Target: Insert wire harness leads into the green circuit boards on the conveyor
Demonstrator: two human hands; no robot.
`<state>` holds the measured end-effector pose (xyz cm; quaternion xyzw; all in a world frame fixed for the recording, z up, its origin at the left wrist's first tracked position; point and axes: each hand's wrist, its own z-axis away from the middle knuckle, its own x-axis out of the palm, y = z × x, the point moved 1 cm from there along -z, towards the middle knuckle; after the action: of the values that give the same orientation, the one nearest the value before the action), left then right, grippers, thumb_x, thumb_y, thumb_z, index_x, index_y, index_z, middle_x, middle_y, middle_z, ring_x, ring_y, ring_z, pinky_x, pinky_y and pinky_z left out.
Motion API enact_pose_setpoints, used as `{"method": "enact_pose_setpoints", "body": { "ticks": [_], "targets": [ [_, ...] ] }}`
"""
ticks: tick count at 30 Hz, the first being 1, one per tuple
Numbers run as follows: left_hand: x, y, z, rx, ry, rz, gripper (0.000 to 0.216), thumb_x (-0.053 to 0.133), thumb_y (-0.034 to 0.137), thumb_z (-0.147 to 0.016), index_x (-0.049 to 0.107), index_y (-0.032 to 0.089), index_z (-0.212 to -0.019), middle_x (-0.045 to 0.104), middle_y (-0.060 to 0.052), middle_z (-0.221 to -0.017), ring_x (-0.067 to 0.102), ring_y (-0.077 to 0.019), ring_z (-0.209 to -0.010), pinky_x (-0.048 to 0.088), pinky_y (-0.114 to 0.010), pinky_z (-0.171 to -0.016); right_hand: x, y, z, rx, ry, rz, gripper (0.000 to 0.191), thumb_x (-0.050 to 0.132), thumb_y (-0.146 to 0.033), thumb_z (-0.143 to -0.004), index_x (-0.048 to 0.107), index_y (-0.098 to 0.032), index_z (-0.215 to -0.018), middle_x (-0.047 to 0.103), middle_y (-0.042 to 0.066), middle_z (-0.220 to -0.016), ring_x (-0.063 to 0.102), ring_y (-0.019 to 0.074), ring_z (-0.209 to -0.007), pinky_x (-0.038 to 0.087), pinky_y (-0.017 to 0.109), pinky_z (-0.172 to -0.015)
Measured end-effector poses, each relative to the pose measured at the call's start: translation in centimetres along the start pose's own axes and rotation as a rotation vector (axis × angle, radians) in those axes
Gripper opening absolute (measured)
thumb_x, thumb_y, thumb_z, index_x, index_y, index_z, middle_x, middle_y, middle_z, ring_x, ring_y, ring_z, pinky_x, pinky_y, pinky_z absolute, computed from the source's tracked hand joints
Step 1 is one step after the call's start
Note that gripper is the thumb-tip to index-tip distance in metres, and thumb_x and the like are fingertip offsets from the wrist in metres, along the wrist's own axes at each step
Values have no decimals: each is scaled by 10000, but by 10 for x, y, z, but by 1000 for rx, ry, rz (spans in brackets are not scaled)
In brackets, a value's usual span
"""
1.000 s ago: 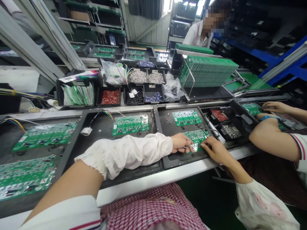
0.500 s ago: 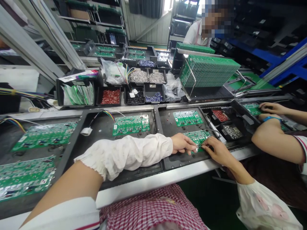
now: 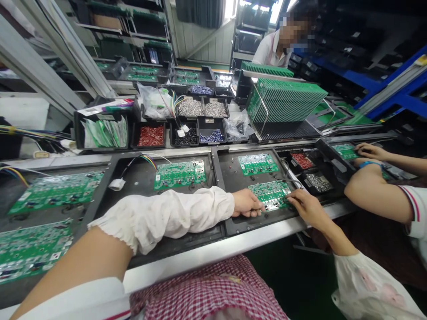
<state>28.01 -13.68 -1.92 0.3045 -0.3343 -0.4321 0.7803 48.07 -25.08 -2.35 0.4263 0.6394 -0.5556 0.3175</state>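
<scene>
A green circuit board (image 3: 271,190) with small parts on it lies in the front of a black tray (image 3: 230,170). My left hand (image 3: 247,203), its arm in a white sleeve cover, is closed at the board's lower left corner with fingers pinched together. At the right end of the board is my right hand (image 3: 305,206), thumb and forefinger pressed together by its edge. Whatever either hand's fingers hold is too small or hidden to make out. Behind this board, a second green circuit board (image 3: 258,164) rests in the same tray.
Bins of red parts (image 3: 151,136), blue parts (image 3: 212,135) and silver parts (image 3: 191,108) stand behind the trays. A rack of upright boards (image 3: 287,102) is at the back right. A co-worker's arm (image 3: 376,191) reaches in from the right, close to my right arm.
My hands have moved apart: the left to the board's left corner, the right towards its right end. More of the board's front shows. The whole view has shifted slightly.
</scene>
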Motion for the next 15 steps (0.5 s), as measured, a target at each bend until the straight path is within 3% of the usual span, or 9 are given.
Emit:
{"method": "enact_pose_setpoints", "body": {
  "ticks": [4,15],
  "targets": [
    [0,-5,3,-1,-67,-50,205,584,268,-734,602,78,-662,526,14,-541,404,-8,-379,231,-167,-369,5,18,6,6,-40,33,174,400,-268,-850,555,-192,-825,582,68,-806,558,187,-776,449,322,-712],
    [4,-5,5,-17,-117,-40,184,503,138,-785,622,93,-653,534,11,-540,419,-10,-400,259,-150,-366,5,11,11,9,-9,44,204,421,-329,-822,576,-198,-799,605,69,-800,577,207,-771,461,345,-716]
  ]
}}
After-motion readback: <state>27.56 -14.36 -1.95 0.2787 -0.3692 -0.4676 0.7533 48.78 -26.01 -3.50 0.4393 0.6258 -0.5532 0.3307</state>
